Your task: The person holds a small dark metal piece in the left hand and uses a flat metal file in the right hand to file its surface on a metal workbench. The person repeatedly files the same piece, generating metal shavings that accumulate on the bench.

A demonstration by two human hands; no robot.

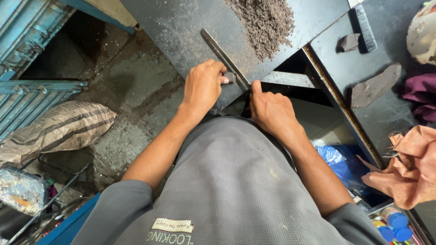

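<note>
Dark small block (pixel 230 77) pinched by left hand (pixel 203 86), right hand (pixel 271 111) gripping metal blade (pixel 225 56)

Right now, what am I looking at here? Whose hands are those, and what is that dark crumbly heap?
The picture comes from a camera worn on a person's head, looking down, so you see their own grey shirt and two bare arms. The left hand pinches a small dark block against a long metal blade lying across a dark worktable. The right hand rests at the table's edge, thumb near the blade. The heap looks like dark shavings. Beside the table are a striped sack on the floor and a crumpled brown cloth.
</note>
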